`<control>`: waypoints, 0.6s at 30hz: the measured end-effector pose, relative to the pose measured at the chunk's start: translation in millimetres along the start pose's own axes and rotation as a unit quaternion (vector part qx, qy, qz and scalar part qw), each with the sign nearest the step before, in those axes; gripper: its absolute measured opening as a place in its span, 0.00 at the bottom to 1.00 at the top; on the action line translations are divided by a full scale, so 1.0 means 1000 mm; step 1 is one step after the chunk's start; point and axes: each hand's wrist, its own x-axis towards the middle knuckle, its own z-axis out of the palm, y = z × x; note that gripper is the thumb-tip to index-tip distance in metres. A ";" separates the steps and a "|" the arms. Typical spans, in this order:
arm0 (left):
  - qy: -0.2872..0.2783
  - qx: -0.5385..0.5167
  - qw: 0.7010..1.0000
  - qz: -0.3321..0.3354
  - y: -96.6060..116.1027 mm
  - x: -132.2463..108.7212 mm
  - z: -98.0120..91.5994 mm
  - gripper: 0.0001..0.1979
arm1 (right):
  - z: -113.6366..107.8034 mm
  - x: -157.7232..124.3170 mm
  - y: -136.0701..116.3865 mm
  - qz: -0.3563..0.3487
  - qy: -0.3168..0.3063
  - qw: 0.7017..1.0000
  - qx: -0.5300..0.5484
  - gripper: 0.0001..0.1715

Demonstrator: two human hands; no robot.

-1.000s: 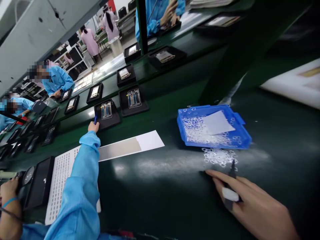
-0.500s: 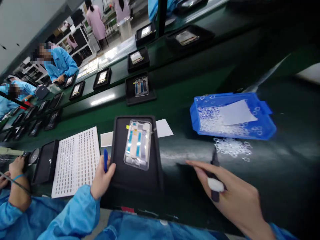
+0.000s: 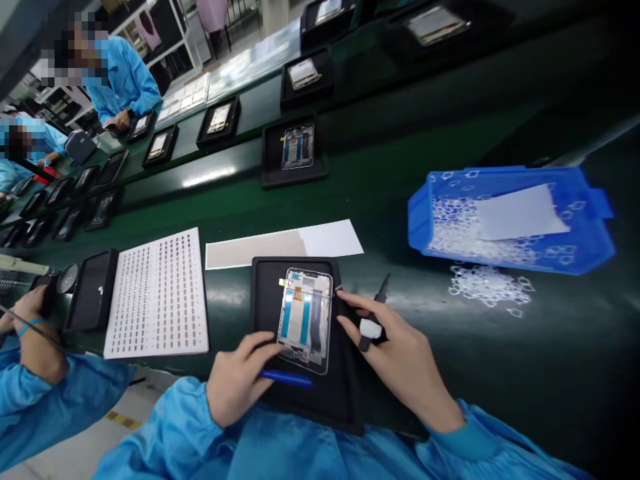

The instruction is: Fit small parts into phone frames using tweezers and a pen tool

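Observation:
In front of me a black tray (image 3: 310, 400) holds a phone frame (image 3: 305, 320) with a clear edge and blue strips. My left hand (image 3: 240, 380) grips a slim blue plastic stick (image 3: 287, 378); its fingertips touch the frame's lower left corner. Tucked in my right hand (image 3: 400, 353) are black tweezers (image 3: 383, 288) with a white wrap, their tip pointing away from the frame. Thumb and index finger of that hand are at the frame's upper right edge; whether they pinch anything small there, I cannot make out.
A blue bin (image 3: 505, 257) of small clear rings stands at right, with a pile of rings (image 3: 490, 285) before it. Left are a white board (image 3: 157, 293) of small parts and a co-worker's arm (image 3: 40, 347). Behind the tray lies a paper strip (image 3: 255, 250); trays line the bench.
The tray has come nearer to me, uncovering the paper strip. My right hand has moved left to the frame's edge. My left hand has shifted from the tray's side to the frame's lower corner.

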 end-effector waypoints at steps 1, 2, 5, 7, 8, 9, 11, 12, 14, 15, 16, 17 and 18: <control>-0.029 0.035 0.998 0.044 0.004 0.007 0.002 0.20 | 0.000 0.000 0.001 -0.001 0.001 1.000 -0.001 0.18; -0.050 0.068 0.994 0.076 0.007 0.013 0.005 0.20 | 0.001 -0.001 0.001 0.000 0.001 1.000 -0.001 0.18; -0.072 0.136 0.982 0.112 0.015 0.025 0.015 0.17 | 0.001 -0.001 0.003 0.010 -0.001 1.000 0.004 0.19; -0.082 0.151 0.977 0.127 0.018 0.024 0.018 0.15 | 0.002 -0.002 0.003 0.015 0.002 1.000 0.005 0.20; -0.088 0.148 0.976 0.135 0.019 0.022 0.018 0.15 | 0.003 -0.002 0.003 0.017 0.005 1.000 0.003 0.20; -0.093 0.136 0.976 0.141 0.020 0.020 0.016 0.16 | 0.003 -0.002 0.002 0.017 0.008 1.000 -0.001 0.20; -0.074 0.087 0.983 0.140 0.019 0.015 0.008 0.18 | 0.004 -0.001 0.000 0.015 0.010 1.000 -0.012 0.20; -0.041 0.050 0.989 0.134 0.018 0.014 0.002 0.18 | 0.003 0.000 -0.001 0.012 0.009 1.000 -0.022 0.20; 0.073 -0.039 0.990 0.112 0.011 0.014 -0.012 0.17 | 0.001 0.005 -0.005 -0.001 0.009 0.999 -0.047 0.22; 0.149 -0.080 0.981 0.100 0.005 0.016 -0.021 0.19 | 0.000 0.007 -0.007 -0.012 0.011 0.998 -0.061 0.23; 0.226 -0.113 0.964 0.086 -0.002 0.018 -0.030 0.23 | -0.001 0.011 -0.008 -0.025 0.010 0.997 -0.077 0.24; 0.301 -0.138 0.941 0.069 -0.012 0.022 -0.039 0.27 | -0.002 0.015 -0.010 -0.041 0.005 0.995 -0.090 0.25; 0.374 -0.156 0.913 0.048 -0.024 0.026 -0.049 0.31 | -0.001 0.019 -0.011 -0.058 -0.002 0.993 -0.099 0.25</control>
